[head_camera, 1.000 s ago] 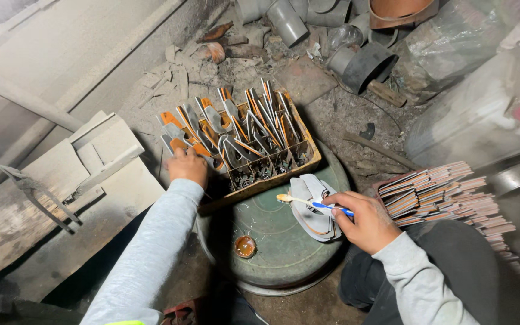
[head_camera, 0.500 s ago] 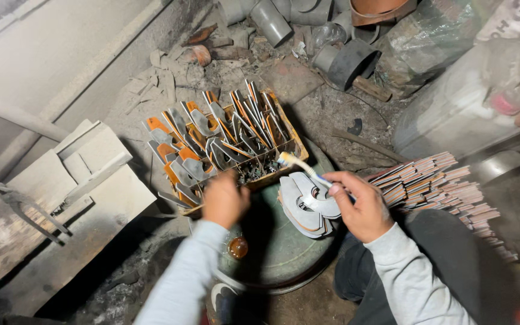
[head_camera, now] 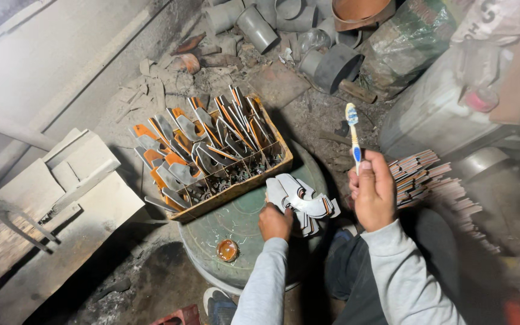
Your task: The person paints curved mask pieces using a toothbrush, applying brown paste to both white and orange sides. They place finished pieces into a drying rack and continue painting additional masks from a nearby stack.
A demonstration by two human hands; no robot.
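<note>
While we are looking down at the round green drum lid [head_camera: 236, 225] in the lower middle of the frame, our left hand [head_camera: 275, 221] is closing on a fanned stack of pale curved cut-outs [head_camera: 301, 200], gripping it at its lower left end. Its long axis is running from that hand up and to the right, toward our right hand [head_camera: 373, 194]. Our right hand is closing around the handle of one toothbrush [head_camera: 353, 137], which is standing nearly upright, bristle head at the top. The brush is lying to the right of the stack and a little above it, apart from it, so the right hand is the nearer one to the stack's free end.

We are counting one toothbrush, one held stack whose pieces are overlapping too much to number, and one small amber dish [head_camera: 227, 250] sitting on the lid just left of our left sleeve. One wooden crate [head_camera: 231, 191] is resting partly on the lid's upper left edge, packed with many more grey and orange pieces standing on edge. One long row of thin reddish strips [head_camera: 431, 177] is lying at the right of the frame, beside our right hand.
</note>
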